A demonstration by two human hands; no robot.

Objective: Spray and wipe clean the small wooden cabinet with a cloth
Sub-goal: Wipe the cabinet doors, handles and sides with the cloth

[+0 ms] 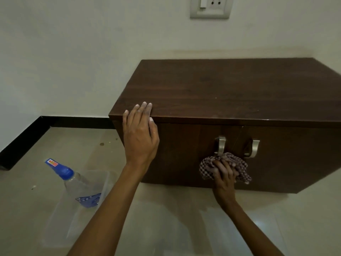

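Observation:
A small dark wooden cabinet stands on the floor against a pale wall, with two doors and two metal handles on its front. My left hand rests flat over the cabinet's front left top edge, fingers spread, holding nothing. My right hand is closed on a bunched checked cloth and presses it against the left door, just below the left handle. A clear spray bottle with a blue nozzle stands inside a clear plastic tub on the floor to the left.
The clear plastic tub sits on the beige tiled floor left of my left arm. A black skirting runs along the wall at the left. A wall socket plate is above the cabinet.

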